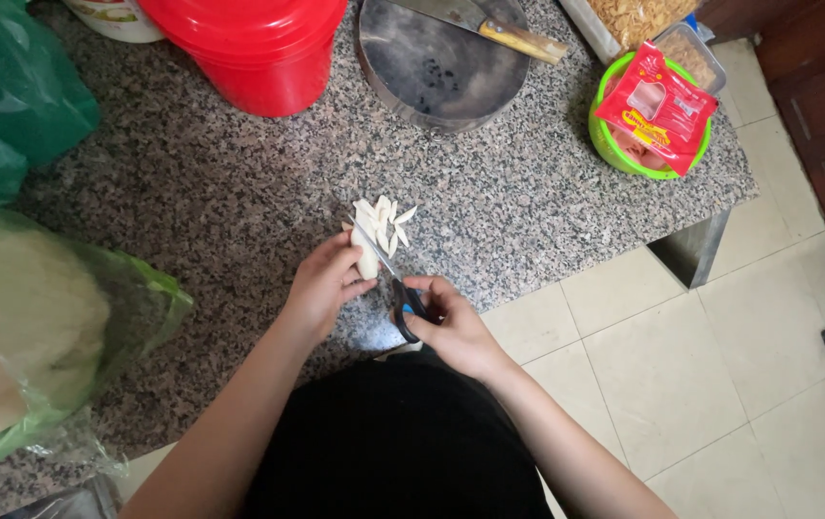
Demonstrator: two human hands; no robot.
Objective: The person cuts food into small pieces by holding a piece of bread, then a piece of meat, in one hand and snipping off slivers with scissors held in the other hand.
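Observation:
My left hand [324,285] holds a pale, whitish piece of food [366,261] upright at the front of a speckled granite counter [239,202]. My right hand [446,322] grips black-handled scissors [401,293], whose blades reach up across the piece. Just beyond the blades lies a small heap of several white cut slices [386,219] on the counter.
A red bucket [259,48] stands at the back. A round metal block [441,67] carries a cleaver with a wooden handle [518,38]. A green bowl [610,144] holds a red packet [658,104]. Green plastic bags [37,327] lie at left. Tiled floor [682,365] lies at right.

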